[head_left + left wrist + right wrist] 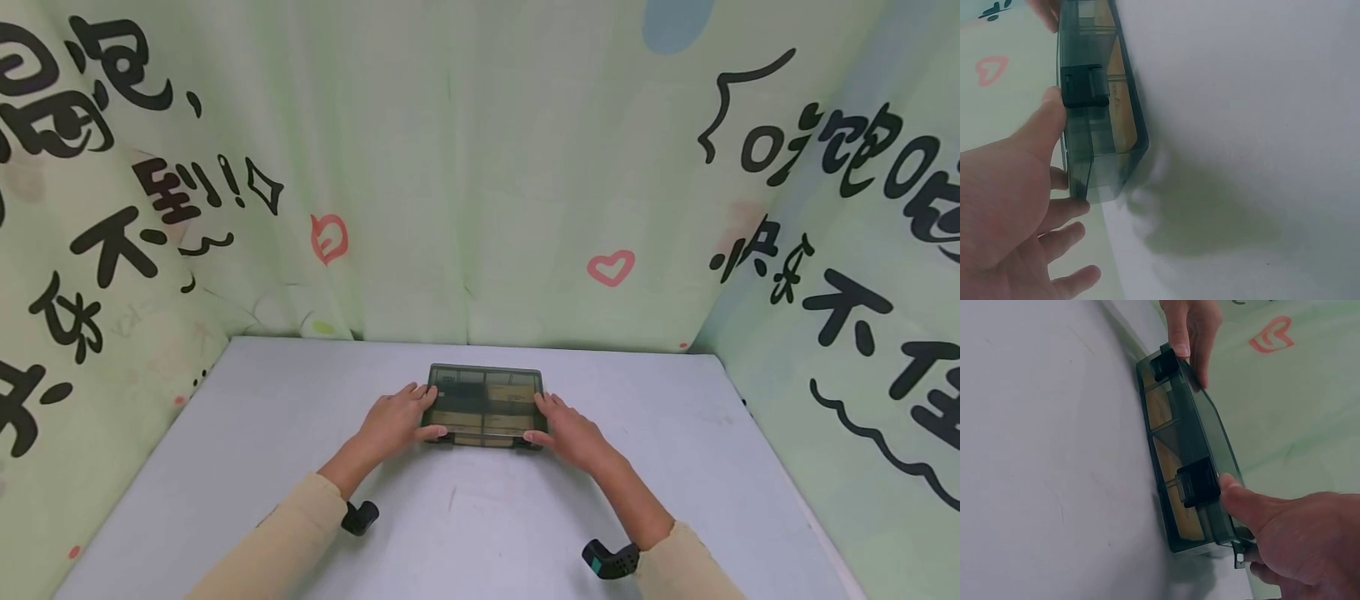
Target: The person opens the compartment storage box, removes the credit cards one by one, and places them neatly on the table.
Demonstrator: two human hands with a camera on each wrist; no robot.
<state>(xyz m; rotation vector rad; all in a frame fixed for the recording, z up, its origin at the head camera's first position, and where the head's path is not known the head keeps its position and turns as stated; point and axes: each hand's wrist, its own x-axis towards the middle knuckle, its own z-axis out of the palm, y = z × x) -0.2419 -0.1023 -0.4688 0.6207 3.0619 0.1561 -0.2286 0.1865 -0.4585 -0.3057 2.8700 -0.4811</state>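
Note:
A smoky, see-through plastic storage box (486, 408) lies near the middle of the white table, lid down. Dividers and tan, flat-looking contents show through it. My left hand (397, 423) holds its left end, thumb on the lid's front edge beside a black latch (1085, 86) and fingers along the side. At the opposite end my right hand (573, 432) grips the box the same way. Its thumb rests on the lid's edge by the other latch (1197, 482), with its fingers partly hidden behind the box.
The white table (480, 533) spreads around the box. Behind and at both sides hang pale green curtains (465, 167) with black characters and pink hearts. A black wrist camera (362, 517) sits under the left sleeve, another (611, 560) by the right.

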